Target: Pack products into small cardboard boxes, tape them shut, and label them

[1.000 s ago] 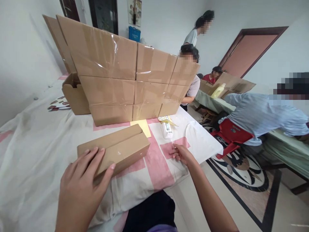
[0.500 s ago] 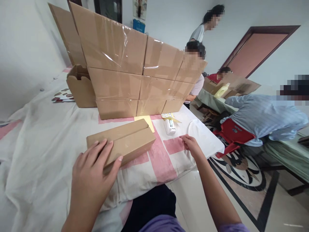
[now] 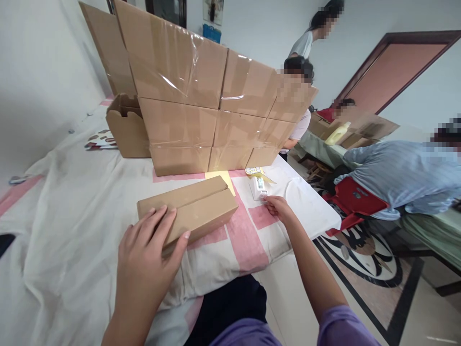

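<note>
Brown oblong cardboard box needs light steadying beneath the spread-fingered left hand, white plastic dispenser by the right hand, fingers nearly closed, hold unclear.

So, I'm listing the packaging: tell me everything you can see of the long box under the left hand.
The long box is plain brown and looks like cardboard, with a lengthwise seam along its top. It looks closed and lies flat on the white-and-pink cloth, slanting away toward the right. The left hand rests across its left part, fingers on top, thumb by the front edge.
</note>
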A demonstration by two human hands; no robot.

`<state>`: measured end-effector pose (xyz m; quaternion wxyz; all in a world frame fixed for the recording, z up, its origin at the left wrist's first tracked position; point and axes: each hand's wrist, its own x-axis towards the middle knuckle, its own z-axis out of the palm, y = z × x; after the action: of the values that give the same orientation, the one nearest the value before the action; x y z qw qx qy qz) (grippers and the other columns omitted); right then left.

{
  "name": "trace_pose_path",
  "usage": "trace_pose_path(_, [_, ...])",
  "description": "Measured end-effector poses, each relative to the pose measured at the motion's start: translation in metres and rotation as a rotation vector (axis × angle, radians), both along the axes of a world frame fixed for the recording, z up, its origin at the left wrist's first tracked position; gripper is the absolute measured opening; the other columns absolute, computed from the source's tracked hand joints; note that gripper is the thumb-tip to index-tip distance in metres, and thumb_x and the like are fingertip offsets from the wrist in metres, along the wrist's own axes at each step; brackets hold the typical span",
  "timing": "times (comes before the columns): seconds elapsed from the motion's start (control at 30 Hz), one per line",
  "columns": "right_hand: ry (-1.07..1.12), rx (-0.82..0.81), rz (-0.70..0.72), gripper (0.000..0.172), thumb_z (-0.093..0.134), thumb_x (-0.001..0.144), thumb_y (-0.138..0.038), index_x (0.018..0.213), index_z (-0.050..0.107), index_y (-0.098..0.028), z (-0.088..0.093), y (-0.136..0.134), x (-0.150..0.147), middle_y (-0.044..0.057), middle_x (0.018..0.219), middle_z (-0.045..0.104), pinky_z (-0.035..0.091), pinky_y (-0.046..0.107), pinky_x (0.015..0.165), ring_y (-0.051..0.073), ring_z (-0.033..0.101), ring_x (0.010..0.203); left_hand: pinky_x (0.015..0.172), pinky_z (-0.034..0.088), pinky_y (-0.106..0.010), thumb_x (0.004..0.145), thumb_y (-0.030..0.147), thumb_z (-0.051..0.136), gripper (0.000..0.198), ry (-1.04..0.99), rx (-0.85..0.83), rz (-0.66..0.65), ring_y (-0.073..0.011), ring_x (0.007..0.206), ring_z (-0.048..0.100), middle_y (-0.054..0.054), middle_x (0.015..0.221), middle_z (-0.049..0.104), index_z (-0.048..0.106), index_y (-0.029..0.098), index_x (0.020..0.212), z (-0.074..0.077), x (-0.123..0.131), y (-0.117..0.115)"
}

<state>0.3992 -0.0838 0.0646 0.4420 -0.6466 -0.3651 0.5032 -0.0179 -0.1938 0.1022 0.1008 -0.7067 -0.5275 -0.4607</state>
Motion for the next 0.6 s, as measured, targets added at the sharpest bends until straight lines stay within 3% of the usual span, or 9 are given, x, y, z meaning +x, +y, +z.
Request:
trace_pose_path(0.2, [-0.027, 0.031, -0.011, 0.037, 0.082, 0.067, -0.044, 0.065, 0.054, -0.02, -0.004, 0.002, -0.001, -0.012, 0.045, 0.028, 0.01, 0.021, 0.037, 0.004, 0.018, 0.039, 0.11, 0.045, -0.056, 0.093, 0.038, 0.063, 0.046, -0.012, -0.022, 0.013, -0.0371, 0.129, 0.06, -0.016, 0.137, 0.065, 0.06, 0.021, 0.135, 0.0, 0.001, -0.001])
trace_pose_path(0.6, [-0.205, 0.048, -0.047, 0.031, 0.074, 0.075, -0.045, 0.074, 0.062, -0.016, -0.013, 0.006, -0.009, -0.011, 0.043, 0.034, 0.015, 0.021, 0.038, 0.004, 0.025, 0.037, 0.112, 0.045, -0.054, 0.092, 0.036, 0.065, 0.045, 0.009, -0.05, 0.006, -0.0377, 0.129, 0.059, -0.016, 0.136, 0.065, 0.061, 0.02, 0.135, 0.001, -0.002, 0.001])
